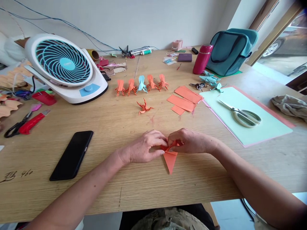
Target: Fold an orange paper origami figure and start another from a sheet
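A folded piece of orange paper [170,162] lies on the table in front of me, its narrow point toward me. My left hand [150,146] has its fingers and thumb on the paper's left edge, holding it. With thumb and fingers pinched on the upper right part, my right hand [187,141] grips a raised flap. The fingers partly hide the upper folds. Beyond my hands sits a small folded orange paper figure [144,107]. Behind it stands a row of several folded figures, orange ones and a light blue one [141,84].
Orange paper strips [183,103] lie beyond my right hand. Scissors [244,115] rest on pale green sheets [251,134] at the right. A black phone [72,156] lies left. Farther back are a fan [67,64], a pink bottle [202,59] and a teal bag [230,52].
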The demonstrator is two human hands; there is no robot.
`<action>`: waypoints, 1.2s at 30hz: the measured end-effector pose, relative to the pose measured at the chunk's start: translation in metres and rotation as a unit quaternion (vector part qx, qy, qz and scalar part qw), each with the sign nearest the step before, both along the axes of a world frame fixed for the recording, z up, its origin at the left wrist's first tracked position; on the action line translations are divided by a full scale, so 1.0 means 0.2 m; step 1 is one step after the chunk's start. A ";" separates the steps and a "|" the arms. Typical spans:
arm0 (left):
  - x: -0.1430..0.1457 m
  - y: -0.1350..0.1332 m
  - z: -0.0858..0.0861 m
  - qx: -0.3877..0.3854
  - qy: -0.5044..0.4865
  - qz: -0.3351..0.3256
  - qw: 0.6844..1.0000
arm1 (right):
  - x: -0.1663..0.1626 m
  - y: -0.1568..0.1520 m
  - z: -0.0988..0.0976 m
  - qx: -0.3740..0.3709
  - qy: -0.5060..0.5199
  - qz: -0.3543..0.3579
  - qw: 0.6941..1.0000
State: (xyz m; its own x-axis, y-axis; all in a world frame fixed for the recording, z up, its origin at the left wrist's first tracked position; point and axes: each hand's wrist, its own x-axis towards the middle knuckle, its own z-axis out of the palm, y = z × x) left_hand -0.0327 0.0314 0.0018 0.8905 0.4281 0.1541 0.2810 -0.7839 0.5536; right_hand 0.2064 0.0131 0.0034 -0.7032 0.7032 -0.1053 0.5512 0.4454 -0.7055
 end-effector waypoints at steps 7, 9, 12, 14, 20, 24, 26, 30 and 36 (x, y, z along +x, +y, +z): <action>0.03 0.03 -0.06 0.006 0.040 -0.006 0.999 | -0.01 0.13 0.14 -0.112 -0.175 0.062 0.976; 0.05 0.03 -0.07 0.018 0.044 -0.003 0.999 | -0.02 0.17 0.16 -0.125 -0.210 0.090 0.966; 0.07 0.04 -0.07 0.031 0.046 -0.003 0.998 | -0.03 0.21 0.17 -0.136 -0.235 0.118 0.955; 0.09 0.05 -0.07 0.035 0.044 -0.005 0.998 | -0.02 0.21 0.17 -0.138 -0.237 0.121 0.954; 0.12 0.07 -0.07 0.025 0.046 -0.006 0.999 | 0.05 0.16 0.14 -0.089 -0.202 0.077 0.972; 0.14 0.08 -0.06 0.012 0.050 0.007 0.999 | 0.13 0.11 0.11 -0.045 -0.156 0.033 0.986; 0.15 0.08 -0.06 0.006 0.053 0.015 0.998 | 0.18 0.08 0.10 -0.035 -0.124 0.018 0.992; 0.18 0.08 -0.06 -0.009 0.070 0.035 0.997 | 0.24 0.05 0.06 -0.033 -0.096 -0.019 0.995; 0.21 0.09 -0.05 -0.042 0.086 0.047 0.994 | 0.17 -0.01 0.08 0.014 -0.114 -0.035 0.993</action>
